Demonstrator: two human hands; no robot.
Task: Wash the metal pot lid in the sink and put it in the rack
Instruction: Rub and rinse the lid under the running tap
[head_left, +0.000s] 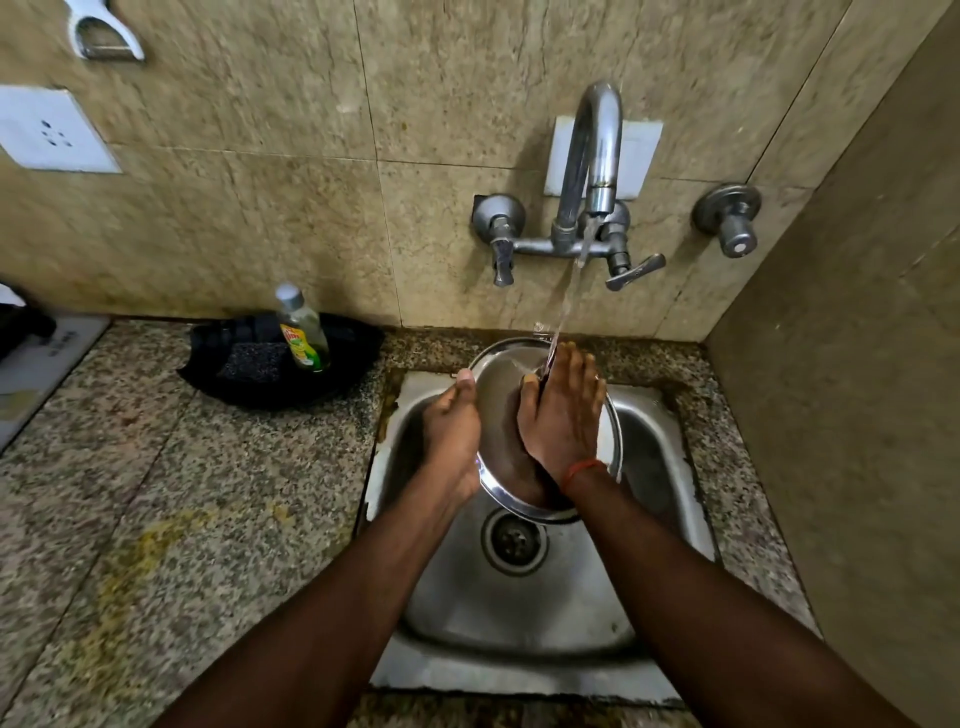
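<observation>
A round shiny metal pot lid (498, 387) is held tilted over the steel sink (524, 613), under the stream of water running from the wall tap (592, 171). My left hand (451, 431) grips the lid's left rim, thumb on the upper edge. My right hand (563, 410) lies flat on the lid's face with fingers spread, and water falls onto its fingertips. The hand covers much of the lid's right half. No rack is in view.
A black tray (358, 348) on the granite counter at the left holds a dish soap bottle (304, 332) and a scrubber (254, 361). The drain (514, 540) lies below the lid. A tiled wall stands close on the right. A socket plate (49, 130) is mounted at upper left.
</observation>
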